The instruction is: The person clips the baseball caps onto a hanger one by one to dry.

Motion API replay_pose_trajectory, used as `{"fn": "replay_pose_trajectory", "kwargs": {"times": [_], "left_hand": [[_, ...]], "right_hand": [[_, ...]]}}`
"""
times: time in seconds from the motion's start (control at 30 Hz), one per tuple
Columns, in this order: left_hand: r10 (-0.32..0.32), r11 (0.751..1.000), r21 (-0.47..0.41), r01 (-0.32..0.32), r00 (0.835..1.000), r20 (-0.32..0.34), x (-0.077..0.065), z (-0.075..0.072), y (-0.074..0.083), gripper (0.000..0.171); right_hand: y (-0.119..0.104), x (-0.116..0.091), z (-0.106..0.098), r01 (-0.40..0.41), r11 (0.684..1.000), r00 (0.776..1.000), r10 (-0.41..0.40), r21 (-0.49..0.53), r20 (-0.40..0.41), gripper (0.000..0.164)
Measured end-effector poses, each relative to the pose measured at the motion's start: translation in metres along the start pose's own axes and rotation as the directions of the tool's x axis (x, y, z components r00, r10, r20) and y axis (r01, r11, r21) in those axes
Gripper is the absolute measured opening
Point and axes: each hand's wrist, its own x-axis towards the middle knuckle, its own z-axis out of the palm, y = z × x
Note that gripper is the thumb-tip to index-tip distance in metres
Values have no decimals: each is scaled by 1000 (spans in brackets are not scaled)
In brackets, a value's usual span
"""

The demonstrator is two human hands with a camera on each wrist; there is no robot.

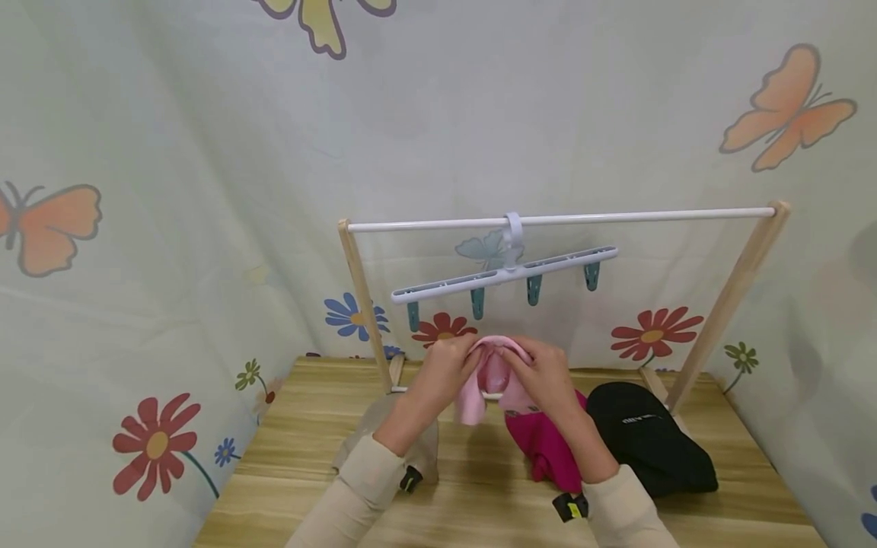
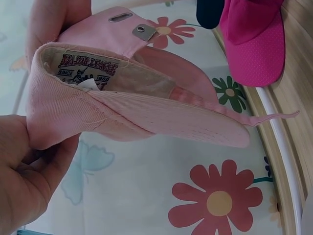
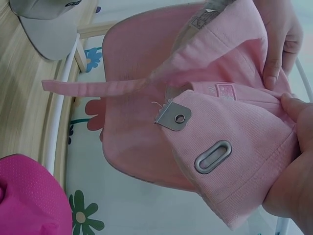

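Both hands hold up a pink baseball cap (image 1: 471, 403) above the table, in front of the rack. My left hand (image 1: 444, 371) pinches one side of its crown, and my right hand (image 1: 548, 374) grips the other. In the left wrist view, the brim and a printed label inside the cap (image 2: 146, 115) show, with the left hand (image 2: 24, 178) at the crown. The right wrist view shows the back strap of the cap (image 3: 230, 188) unfastened, its metal buckle (image 3: 176, 117) apart from the loose strap end. The right hand (image 3: 296, 166) holds the fabric there.
A white clip hanger (image 1: 507, 274) with several teal clips hangs tilted from the white rod (image 1: 637, 218) of a wooden-sided rack. On the wooden table (image 1: 288, 434) lie a light grey cap (image 1: 363, 434) at left, a magenta cap (image 1: 548, 449) and a black cap (image 1: 637, 441) at right.
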Motion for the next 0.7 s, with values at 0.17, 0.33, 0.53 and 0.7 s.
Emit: {"fn": "replay_pose_trajectory", "kwargs": {"times": [0.17,0.33,0.53,0.7], "left_hand": [[-15,1000,-18,15,1000,5,4,-1,-1,18],[-27,999,-40,28,1000,8,6,-2,-2,17],[-33,998,-58,33,999,4,8,-1,-4,18],[-48,996,-81,49,999,10,7,0,-6,20]], "right_hand": [[-1,3,3,-13,1000,1000,13,-3,-19,21],[-2,7,4,-9,1000,999,8,-18,-36,21],[-3,10,4,-18,1000,1000,18,-7,-25,21],[-1,11,4,-13,1000,1000,13,15,-20,21]]}}
